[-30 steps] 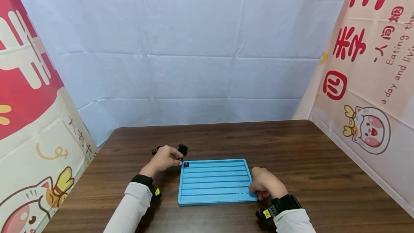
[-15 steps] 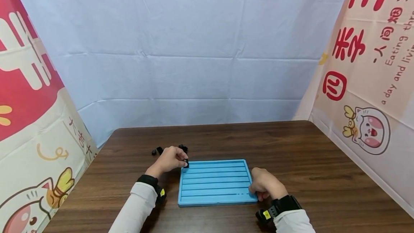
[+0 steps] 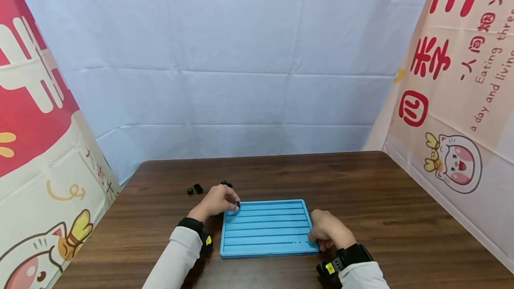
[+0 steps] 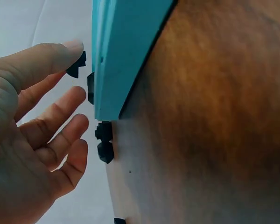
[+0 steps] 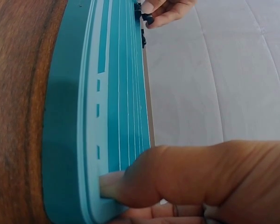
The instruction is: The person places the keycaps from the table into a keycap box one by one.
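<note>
A blue ridged tray (image 3: pixel 265 230) lies on the table. Over its far left corner, my left hand (image 3: pixel 218 200) pinches a small black keycap (image 4: pixel 76 66) between thumb and index finger, the other fingers loosely bent. A second black keycap (image 4: pixel 90 87) sits on the tray at that corner, covered by the hand in the head view. My right hand (image 3: pixel 330 229) grips the tray's near right corner, its thumb (image 5: pixel 113 184) on the rim and its fingers curled at the outer side.
Loose black keycaps (image 3: pixel 198 188) lie on the brown table (image 3: pixel 345 177) left of and behind the tray; some show close to its corner as dark pieces (image 4: pixel 105 151). A pale cloth (image 3: pixel 237 66) hangs behind, with printed cloths (image 3: pixel 453 101) at both sides.
My left hand has moved right, carrying the keycap from beside the tray's left edge to over its far left corner. My right hand stays on the near right corner.
</note>
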The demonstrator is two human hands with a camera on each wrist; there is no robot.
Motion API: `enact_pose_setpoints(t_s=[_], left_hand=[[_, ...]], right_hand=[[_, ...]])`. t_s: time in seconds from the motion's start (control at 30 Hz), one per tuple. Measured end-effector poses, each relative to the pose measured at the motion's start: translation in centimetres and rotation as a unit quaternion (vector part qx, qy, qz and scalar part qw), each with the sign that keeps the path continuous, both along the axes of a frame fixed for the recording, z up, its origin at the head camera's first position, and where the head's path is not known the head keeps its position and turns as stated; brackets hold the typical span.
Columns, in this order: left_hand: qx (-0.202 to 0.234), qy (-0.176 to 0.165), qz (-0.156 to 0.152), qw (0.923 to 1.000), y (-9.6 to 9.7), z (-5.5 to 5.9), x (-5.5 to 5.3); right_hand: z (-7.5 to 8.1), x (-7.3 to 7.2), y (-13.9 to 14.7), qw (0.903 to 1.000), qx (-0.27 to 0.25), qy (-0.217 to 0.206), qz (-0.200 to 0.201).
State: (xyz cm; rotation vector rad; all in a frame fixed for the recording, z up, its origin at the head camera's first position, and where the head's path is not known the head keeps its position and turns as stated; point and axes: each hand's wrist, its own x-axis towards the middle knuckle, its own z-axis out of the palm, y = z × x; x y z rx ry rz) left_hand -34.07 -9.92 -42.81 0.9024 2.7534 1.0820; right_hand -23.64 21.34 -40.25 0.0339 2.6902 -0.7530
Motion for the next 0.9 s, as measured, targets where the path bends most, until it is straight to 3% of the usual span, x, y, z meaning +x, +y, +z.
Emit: enact_pose_setpoints(t_s=[0.4, 0.9], left_hand=[[-0.003, -0.021, -0.001, 0.9998, 0.00, -0.51, -0.12], [-0.018, -0.030, 0.005, 0.9994, 0.07, -0.31, -0.04]], right_hand=[[-0.09, 0.02, -0.14, 0.9999, 0.006, 0.008, -0.007], [0.00, 0.12, -0.07, 0.9999, -0.001, 0.010, -0.004]])
